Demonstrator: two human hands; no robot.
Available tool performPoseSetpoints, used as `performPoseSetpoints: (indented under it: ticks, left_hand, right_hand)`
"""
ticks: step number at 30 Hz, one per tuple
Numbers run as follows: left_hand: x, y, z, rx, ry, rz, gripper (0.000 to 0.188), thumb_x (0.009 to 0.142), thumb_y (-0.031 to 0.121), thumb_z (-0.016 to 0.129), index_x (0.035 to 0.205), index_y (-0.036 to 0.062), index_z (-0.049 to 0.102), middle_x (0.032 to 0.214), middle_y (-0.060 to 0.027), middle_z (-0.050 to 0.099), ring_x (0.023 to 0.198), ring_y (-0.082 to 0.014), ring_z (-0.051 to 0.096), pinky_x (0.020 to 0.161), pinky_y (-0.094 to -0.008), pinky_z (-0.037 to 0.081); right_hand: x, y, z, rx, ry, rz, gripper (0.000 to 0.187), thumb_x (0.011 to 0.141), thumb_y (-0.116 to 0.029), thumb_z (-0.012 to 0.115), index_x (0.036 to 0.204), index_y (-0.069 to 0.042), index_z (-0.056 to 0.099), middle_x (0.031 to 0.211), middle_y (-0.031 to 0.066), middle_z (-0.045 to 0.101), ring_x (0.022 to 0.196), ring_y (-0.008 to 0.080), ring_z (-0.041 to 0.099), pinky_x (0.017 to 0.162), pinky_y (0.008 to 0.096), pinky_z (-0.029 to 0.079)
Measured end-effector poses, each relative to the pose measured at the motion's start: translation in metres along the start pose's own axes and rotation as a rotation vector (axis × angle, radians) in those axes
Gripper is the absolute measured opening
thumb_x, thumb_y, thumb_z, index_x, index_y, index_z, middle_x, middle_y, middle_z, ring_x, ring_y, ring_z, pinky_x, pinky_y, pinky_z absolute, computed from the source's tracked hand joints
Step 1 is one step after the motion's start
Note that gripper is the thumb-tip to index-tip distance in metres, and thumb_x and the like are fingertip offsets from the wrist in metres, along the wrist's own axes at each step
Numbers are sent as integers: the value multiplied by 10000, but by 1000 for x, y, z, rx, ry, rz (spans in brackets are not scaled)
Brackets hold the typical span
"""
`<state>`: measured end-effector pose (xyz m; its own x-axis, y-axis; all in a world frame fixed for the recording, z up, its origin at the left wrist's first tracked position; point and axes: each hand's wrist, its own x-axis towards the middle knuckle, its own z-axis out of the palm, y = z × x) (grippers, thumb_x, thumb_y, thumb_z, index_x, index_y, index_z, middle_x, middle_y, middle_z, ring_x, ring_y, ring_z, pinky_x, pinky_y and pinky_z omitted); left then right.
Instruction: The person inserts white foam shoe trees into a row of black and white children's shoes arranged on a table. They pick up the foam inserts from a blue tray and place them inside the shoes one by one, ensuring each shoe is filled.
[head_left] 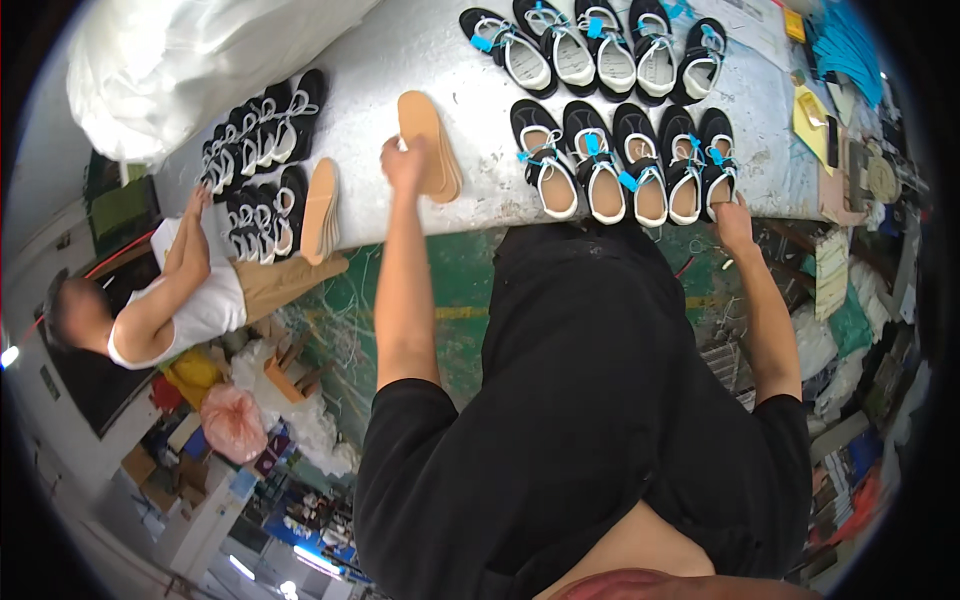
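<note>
My left hand (405,166) is closed at the edge of a small stack of tan insoles (422,115) lying on the table. How many of them it grips is hidden. My right hand (734,224) pinches the heel of a black shoe (718,160) with a white rim, at the right end of the near row. That shoe and its neighbours, such as the middle shoe (638,150), show tan insoles inside and blue tags at the laces. A far row of similar shoes (655,60) shows pale insides.
Another tan insole stack (321,205) lies near the table edge (470,222). More black shoes (262,130) stand further left beside a person (185,290) in a white top. A large translucent plastic bag (170,70) covers the far left. Blue strips (845,50) hang far right.
</note>
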<state>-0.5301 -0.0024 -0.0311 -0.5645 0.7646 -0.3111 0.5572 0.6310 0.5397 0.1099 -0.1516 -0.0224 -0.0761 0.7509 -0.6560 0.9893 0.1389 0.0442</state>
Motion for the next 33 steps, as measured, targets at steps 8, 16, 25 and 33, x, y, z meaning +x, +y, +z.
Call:
performPoseSetpoints:
  ticks: [8,16,25,33]
  left_hand:
    - [4,24,14,-467,-717,-237,460,917,179,752,1291,-65,639,1181,-172,728,1056,-270,720,900,-382,574]
    - [-104,177,8,-882,-866,146,541,1029,234,607,1484,12,419,1325,-166,614,1162,-283,659,990,-414,556]
    - [-196,308,186,-39,-855,1163,592,931,266,727,1419,8,511,1431,-208,508,1365,-403,449,1128,-528,333]
    - [-151,348,293,590,-641,1795,350,874,303,767,1098,67,638,1163,-129,695,1287,-273,544,1098,-552,339]
  right_hand:
    - [-11,-157,-161,950,594,83,555,869,-278,831,1317,-33,613,1101,158,750,956,305,750,848,402,587]
    - [36,-249,-231,1665,63,-464,988,963,-395,759,1635,-15,141,1586,223,383,1439,305,440,1145,436,415]
    - [10,47,-140,1851,604,426,842,935,-393,789,1489,54,339,1329,203,581,1166,228,642,924,363,577]
    - [83,165,-25,1317,244,631,987,796,-481,883,1420,99,385,1319,295,579,1191,404,631,1029,471,515]
